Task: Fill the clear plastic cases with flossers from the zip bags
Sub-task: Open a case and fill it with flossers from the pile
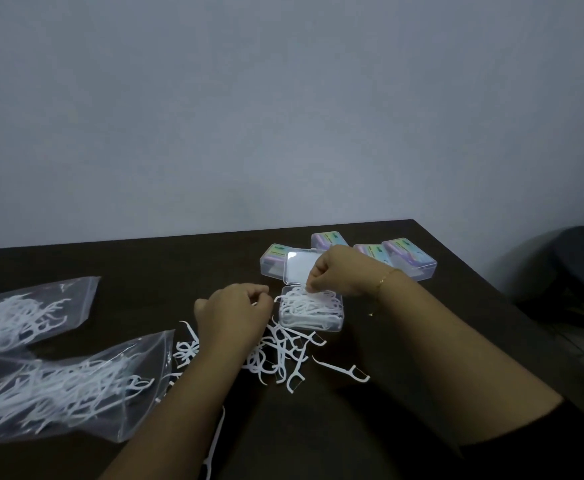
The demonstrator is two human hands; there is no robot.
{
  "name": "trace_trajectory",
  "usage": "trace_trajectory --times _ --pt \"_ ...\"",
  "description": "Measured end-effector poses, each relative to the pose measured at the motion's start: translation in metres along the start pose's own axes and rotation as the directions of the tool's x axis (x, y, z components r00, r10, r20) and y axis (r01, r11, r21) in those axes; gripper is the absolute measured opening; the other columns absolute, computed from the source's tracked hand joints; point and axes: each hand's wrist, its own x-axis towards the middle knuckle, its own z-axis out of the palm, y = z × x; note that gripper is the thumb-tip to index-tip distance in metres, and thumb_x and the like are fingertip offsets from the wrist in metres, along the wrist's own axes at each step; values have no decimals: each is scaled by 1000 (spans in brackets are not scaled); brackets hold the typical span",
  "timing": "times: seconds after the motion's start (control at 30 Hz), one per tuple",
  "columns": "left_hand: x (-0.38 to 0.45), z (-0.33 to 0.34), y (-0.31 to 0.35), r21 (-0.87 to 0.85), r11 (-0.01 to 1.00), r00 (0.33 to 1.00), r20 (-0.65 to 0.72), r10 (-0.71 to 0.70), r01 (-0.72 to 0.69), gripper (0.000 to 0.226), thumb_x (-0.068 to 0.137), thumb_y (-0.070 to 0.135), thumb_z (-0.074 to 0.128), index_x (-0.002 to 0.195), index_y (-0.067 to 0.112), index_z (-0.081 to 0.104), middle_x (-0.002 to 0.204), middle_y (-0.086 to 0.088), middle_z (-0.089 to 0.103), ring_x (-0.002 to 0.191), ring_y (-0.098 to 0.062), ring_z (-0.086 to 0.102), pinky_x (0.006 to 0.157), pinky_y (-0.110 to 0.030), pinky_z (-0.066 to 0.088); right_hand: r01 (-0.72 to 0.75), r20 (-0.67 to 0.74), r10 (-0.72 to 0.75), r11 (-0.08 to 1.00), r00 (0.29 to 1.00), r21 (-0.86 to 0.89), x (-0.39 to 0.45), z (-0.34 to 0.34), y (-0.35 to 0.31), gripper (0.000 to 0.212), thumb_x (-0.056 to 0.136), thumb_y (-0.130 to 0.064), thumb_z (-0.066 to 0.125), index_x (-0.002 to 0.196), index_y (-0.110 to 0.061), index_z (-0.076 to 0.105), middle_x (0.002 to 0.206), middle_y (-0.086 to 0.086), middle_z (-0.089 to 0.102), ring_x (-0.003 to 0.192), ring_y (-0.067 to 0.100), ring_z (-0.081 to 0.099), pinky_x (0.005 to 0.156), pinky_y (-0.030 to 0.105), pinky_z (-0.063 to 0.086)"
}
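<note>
Head view, filling midway: open case (313,311) nearly full on surface (404,427); right hand (340,270) pinching flossers into it; left hand (233,315) curled, contents unclear. Loose flossers (283,358), two stocked zip bags (65,386), four shut cases (409,258) beyond.

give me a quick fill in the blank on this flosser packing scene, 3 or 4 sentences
1. The lid of the open case in front of the hands is ____.
2. The right hand pinches flossers above the open ____.
3. Zip bags of flossers lying on the table: ____.
4. Behind the open case stand ____ closed cases with colourful labels.

Missing words: open; case; two; four
</note>
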Motion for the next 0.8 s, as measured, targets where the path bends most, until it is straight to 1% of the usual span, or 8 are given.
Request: trace_trajectory --times 0.1,0.17,0.23,0.3,0.4,0.53,0.63,0.8 --pt "-1 0 0 68 998 999 33 0 -2 30 95 37 42 113 38 66 120 17 64 116 -8 51 90 -35 24 -33 -21 33 999 999 -20 -2 1 5 29 89 -31 62 108 -11 71 107 5 67 100 20 57 95 35 47" --pt "-2 0 1 109 994 998 60 2 -9 30 94 38 43 111 39 67 118 17 64 114 -9 51 86 -34 23 -40 -87 45 998 995 56 -8 1 10 26 91 -29 58 105 -10 71 101 2 66 91 14 56 85 27 47" --pt "-3 0 2 130 991 998 55 2 -9 30 92 37 43 96 39 72 108 16 68 105 -10 52 79 -33 21 -26 -214 72 978 974 207 -16 5 17 23 94 -26 54 96 -11 71 92 0 64 78 8 53 71 20 43" --pt "-3 2 3 124 992 999 40 -10 5 35 90 35 42 74 29 73 91 11 71 91 -10 53 75 -33 21 4 -390 151 929 908 370 -23 17 25 21 96 -25 52 90 -12 68 87 0 63 72 6 52 63 16 41" --pt "-3 5 4 74 997 999 38 -33 30 41 90 35 43 66 19 71 72 4 69 79 -8 53 74 -33 21 37 -513 280 851 812 524 -30 36 33 20 96 -19 51 87 -9 66 79 1 60 72 9 54 62 16 44" --pt "-2 8 3 -4 1000 997 73 -23 23 39 92 38 43 79 20 75 86 4 72 79 -5 47 78 -32 18 34 -478 355 774 803 632 -31 44 37 14 96 -20 52 104 -17 62 99 -1 62 83 6 54 76 18 45" --pt "-3 10 5 -46 999 995 104 8 -4 40 94 38 43 83 17 75 92 5 71 86 -5 45 81 -32 19 -6 -393 377 728 839 685 -30 45 38 31 97 -23 49 127 -15 55 123 1 58 98 5 48 83 21 41" --pt "-6 8 9 -63 996 993 94 76 -70 37 94 36 45 73 23 72 103 9 70 98 -7 49 80 -33 22 -12 -261 328 642 908 766 -30 45 35 42 98 -22 48 140 -16 44 126 -2 57 104 8 51 82 18 43"
